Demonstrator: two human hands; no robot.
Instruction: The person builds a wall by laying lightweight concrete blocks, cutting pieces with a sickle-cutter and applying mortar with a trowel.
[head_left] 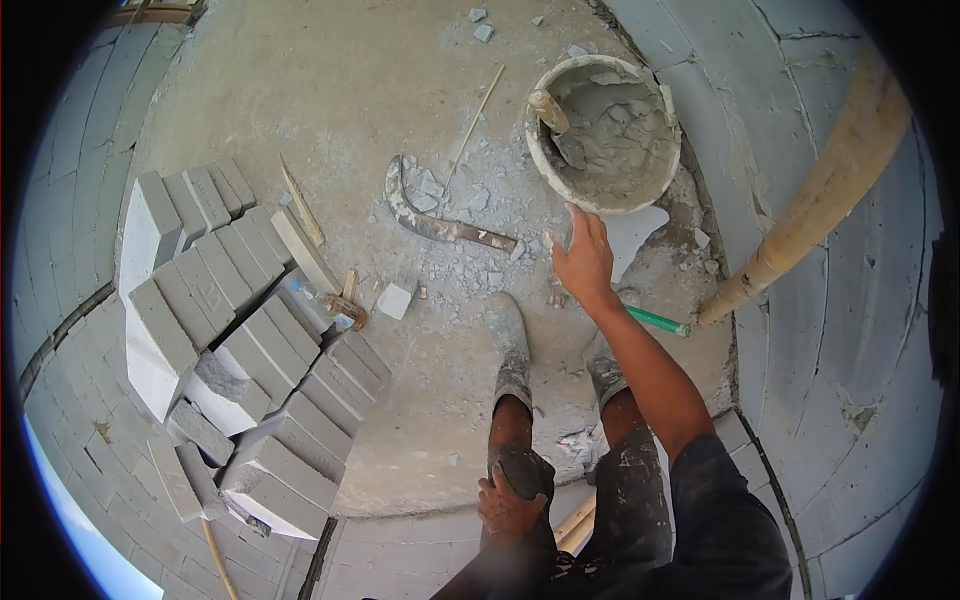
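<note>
My right hand (582, 255) reaches forward with its fingers apart, fingertips right at the near rim of a round bucket (548, 172). Grey wet mortar (622, 130) fills much of the bucket, and a wooden handle (549, 111) sticks up from it at the left side. Lower down, my left hand (510, 508) rests on my left knee, fingers spread over the dark trouser cloth. A curved sickle-like blade with a handle (440, 225) lies on the floor left of my right hand. Below that hand, a green tube (655, 320) lies partly hidden behind my forearm.
Grey blocks (210, 285) are stacked at the left, with a plastic bottle (345, 312) against them. A thick bamboo pole (810, 205) slants along the right block wall (850, 330). Broken chips (465, 190) and a thin stick (474, 122) litter the concrete floor.
</note>
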